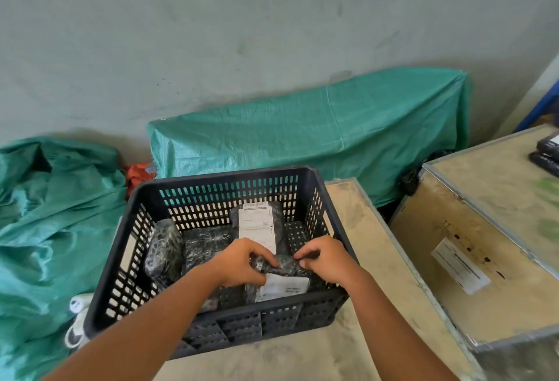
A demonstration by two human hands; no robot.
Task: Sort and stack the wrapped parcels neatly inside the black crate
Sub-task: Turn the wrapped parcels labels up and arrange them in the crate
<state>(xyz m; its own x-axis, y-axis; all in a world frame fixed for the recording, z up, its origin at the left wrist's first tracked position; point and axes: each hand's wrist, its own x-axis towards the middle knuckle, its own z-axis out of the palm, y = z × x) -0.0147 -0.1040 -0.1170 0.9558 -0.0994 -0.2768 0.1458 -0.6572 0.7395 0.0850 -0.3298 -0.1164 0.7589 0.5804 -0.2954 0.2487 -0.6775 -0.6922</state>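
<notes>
The black slotted crate (151, 199) stands on a low wooden box. Inside, both hands hold one black wrapped parcel with a white label (284, 285) against the near wall. My left hand (242, 262) grips its left top edge and my right hand (325, 259) pinches its right top edge. Behind it a parcel with a long white label (257, 226) leans at the crate's back right. A flat black parcel (205, 244) lies in the middle, and another wrapped parcel (163, 250) stands on edge at the left wall.
The wooden box (357, 229) under the crate extends to the right. A taller wooden box (472, 229) at the right carries two more black parcels (547, 153) on top. Green tarps (302, 132) cover things behind and to the left. A white shoe (77, 320) lies at the crate's left.
</notes>
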